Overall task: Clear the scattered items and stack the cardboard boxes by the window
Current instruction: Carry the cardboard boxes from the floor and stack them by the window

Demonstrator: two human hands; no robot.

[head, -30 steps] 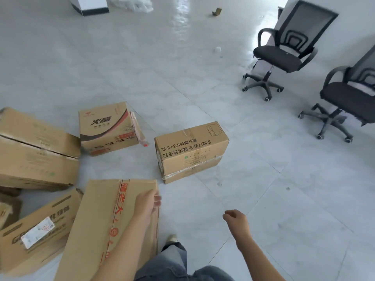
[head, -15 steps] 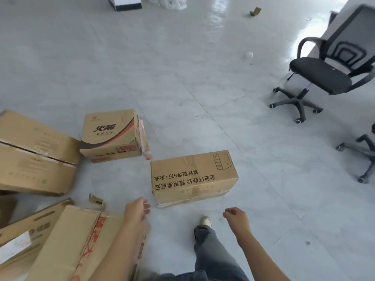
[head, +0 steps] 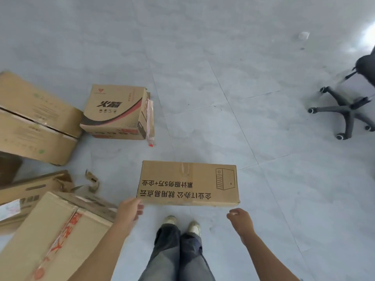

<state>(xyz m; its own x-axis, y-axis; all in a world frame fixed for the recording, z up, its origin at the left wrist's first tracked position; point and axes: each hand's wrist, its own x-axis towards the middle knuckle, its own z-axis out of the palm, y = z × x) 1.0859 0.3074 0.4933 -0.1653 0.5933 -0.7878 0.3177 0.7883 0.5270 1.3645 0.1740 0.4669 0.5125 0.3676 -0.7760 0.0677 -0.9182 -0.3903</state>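
left hand, right hand, fingers loosely curled, empty, beside printed box; chair right.

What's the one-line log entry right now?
target: computer-print cardboard box on floor | left hand: at near-left corner | right hand: empty, off box

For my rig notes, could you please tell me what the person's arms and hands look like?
The left arm and right arm are bare as far as the frame shows, no sleeve in view. The left hand and right hand wear no gloves, and no watch, band or ring is visible.
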